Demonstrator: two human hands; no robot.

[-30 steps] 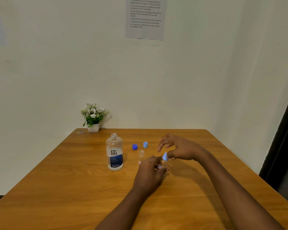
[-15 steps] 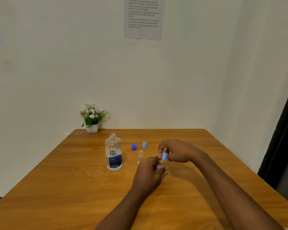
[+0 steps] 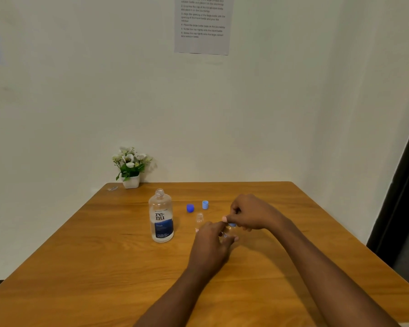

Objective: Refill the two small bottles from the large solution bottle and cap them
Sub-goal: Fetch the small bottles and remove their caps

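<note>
The large clear solution bottle (image 3: 161, 217) stands uncapped on the wooden table (image 3: 80, 267), left of centre. A dark blue cap (image 3: 190, 208) and a light blue cap (image 3: 205, 205) lie behind the small bottles. One small clear bottle (image 3: 199, 220) stands open, partly hidden by my left hand. My left hand (image 3: 210, 244) holds the body of a second small bottle (image 3: 229, 232). My right hand (image 3: 250, 214) pinches a light blue cap (image 3: 232, 224) sitting on that bottle's neck.
A small white pot of flowers (image 3: 130, 168) stands at the table's far left corner, with a small clear object (image 3: 112, 188) beside it. A printed sheet (image 3: 202, 24) hangs on the wall. A dark door frame (image 3: 397, 197) is at the right.
My right hand closed its fingers down over the light blue cap on the held small bottle and turned on it. The left hand kept its hold on the bottle.
</note>
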